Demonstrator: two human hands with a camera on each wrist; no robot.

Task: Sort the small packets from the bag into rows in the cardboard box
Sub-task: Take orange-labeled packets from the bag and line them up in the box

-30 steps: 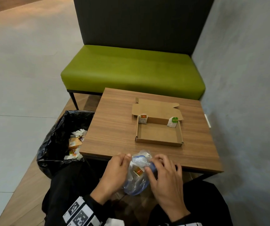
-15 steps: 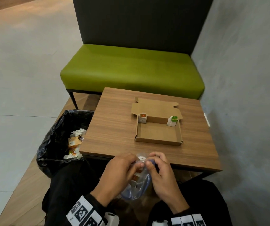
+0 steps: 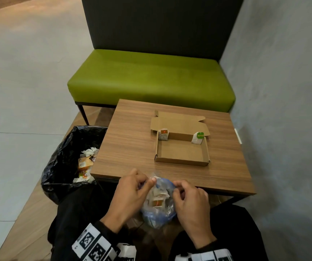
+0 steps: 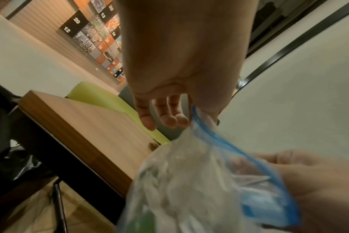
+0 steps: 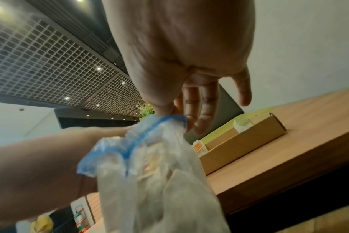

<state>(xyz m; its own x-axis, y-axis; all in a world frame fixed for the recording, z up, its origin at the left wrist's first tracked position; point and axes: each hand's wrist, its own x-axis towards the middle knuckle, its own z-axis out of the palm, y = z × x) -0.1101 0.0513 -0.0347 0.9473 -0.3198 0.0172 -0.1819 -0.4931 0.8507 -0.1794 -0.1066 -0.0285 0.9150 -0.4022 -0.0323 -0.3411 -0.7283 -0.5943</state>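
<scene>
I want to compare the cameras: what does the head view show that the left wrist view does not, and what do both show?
Only the head view shows the cardboard box with an orange-labelled packet and a green-labelled packet at its back corners, and the black bin bag.

Only the left wrist view shows numbered wall panels.

Both show the left hand and right hand pinching the clear bag at its blue rim, beside the wooden table.
</scene>
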